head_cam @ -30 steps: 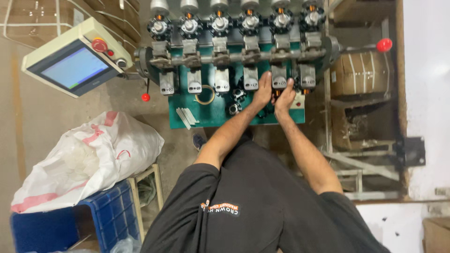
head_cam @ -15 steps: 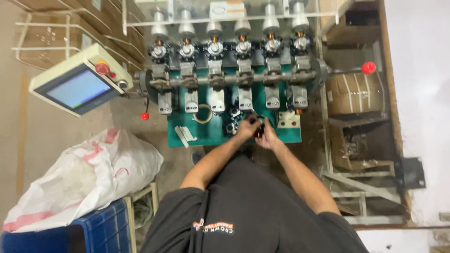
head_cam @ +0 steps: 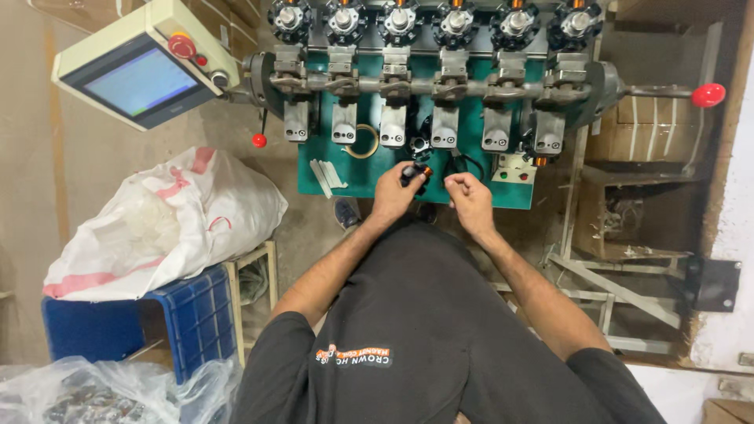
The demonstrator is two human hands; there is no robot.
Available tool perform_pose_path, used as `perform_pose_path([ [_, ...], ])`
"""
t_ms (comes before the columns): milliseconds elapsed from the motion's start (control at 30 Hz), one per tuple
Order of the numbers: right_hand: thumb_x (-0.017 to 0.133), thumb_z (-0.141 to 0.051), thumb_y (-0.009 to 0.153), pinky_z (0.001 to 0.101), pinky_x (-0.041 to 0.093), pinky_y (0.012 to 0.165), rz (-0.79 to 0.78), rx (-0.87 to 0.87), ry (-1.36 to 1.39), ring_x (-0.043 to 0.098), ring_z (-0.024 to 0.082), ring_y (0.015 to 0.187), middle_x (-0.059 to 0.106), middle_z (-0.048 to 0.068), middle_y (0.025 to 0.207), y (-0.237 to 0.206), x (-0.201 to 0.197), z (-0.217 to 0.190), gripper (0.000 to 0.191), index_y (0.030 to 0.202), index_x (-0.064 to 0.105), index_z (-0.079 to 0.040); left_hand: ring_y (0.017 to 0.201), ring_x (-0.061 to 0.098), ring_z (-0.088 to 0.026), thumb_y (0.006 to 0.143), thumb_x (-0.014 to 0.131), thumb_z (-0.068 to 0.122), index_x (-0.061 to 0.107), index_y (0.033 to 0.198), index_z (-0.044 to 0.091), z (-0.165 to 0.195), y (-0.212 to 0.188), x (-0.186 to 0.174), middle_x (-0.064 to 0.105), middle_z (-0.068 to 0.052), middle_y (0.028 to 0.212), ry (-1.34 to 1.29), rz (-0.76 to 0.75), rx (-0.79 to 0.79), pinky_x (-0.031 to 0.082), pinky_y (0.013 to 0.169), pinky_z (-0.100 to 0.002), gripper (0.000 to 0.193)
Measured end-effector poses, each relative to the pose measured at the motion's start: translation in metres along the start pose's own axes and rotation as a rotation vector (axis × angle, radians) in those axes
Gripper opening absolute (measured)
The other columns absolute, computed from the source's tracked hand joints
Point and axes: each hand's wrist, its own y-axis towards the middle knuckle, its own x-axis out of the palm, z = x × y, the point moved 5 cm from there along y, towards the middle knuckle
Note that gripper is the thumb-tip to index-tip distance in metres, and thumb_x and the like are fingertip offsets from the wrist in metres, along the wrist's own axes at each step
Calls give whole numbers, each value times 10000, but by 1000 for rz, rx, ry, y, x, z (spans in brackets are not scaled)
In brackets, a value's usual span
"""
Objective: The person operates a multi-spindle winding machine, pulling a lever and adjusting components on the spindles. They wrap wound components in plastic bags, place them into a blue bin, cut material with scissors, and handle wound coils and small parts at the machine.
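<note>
Green machine bed [head_cam: 357,177]; white strips [head_cam: 326,177]; tape ring [head_cam: 363,141]

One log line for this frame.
left hand: holds small black part | right hand: closed, beside it | over green bench

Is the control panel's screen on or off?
On: the screen of the cream control panel glows pale blue, though its contents are too blurred to read.

A lit blue screen [head_cam: 135,81] is mounted in a cream housing upper left; cardboard boxes [head_cam: 644,129] are stacked at right.
</note>
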Motion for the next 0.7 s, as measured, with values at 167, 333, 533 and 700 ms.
perform_pose_path([
  [167, 696, -96, 987, 268, 555, 702, -154, -376, -279, 730, 151, 784, 764, 103, 947, 2, 19, -43, 159, 1119, 737, -17, 836, 649, -59, 886, 786, 194, 740, 1102, -2, -8, -2, -25, 724, -2, 948, -632, -60, -278, 537, 728, -240, 295],
  [333, 674, -48, 993, 307, 588, 762, -253, -598, -180, 753, 187, 887, 757, 113, 1027, 35, 59, -103, 174, 1161, 715, -28, 766, 614, -94, 931, 780, 148, 729, 1071, 30, -6, -23, -42, 694, -23, 876, -583, -192, -317, 524, 636, -242, 190],
  [533, 727, -78, 913, 395, 500, 554, -150, -987, -753, 656, 259, 669, 626, 68, 747, 9, 91, -180, 146, 1057, 743, -93, 823, 706, -163, 867, 770, 212, 587, 1228, 151, -14, -18, -92, 720, -67, 1013, -911, 131, -383, 535, 610, -290, 409],
  [700, 761, -99, 977, 391, 499, 571, -50, -1022, -701, 641, 257, 647, 632, 65, 749, 14, 137, -211, 89, 1060, 730, -100, 810, 722, -174, 834, 657, 582, 643, 1181, 101, -23, -22, -109, 726, -71, 985, -1194, 32, -701, 629, 632, -420, 594],
])
